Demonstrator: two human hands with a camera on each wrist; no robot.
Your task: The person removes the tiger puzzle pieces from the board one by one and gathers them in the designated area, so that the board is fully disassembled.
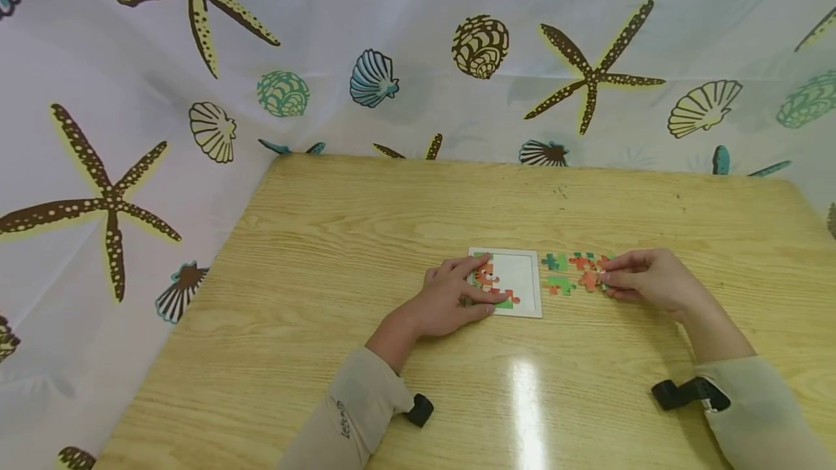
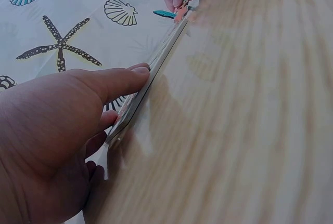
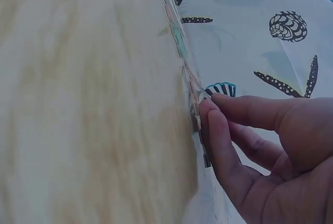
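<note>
My left hand (image 1: 451, 297) rests with spread, fairly straight fingers across the left part of a white-framed jigsaw tray (image 1: 537, 289). Assembled pieces with an orange animal picture (image 1: 486, 275) show between those fingers; the tray's right part is bare. In the left wrist view, the thumb lies along the tray's edge (image 2: 151, 84). My right hand (image 1: 656, 281) pinches an orange puzzle piece (image 1: 589, 281) between thumb and fingertips, at the right end of the loose pieces. In the right wrist view that piece (image 3: 197, 84) is tilted, seen edge-on. The fingers partly cover other pieces.
Several loose pieces lie right of the tray, among them a green one (image 1: 555, 262), a red and green one (image 1: 581, 261) and a green and orange one (image 1: 559, 285). The wooden table (image 1: 313, 252) meets a curtain (image 1: 418, 27) printed with shells and starfish.
</note>
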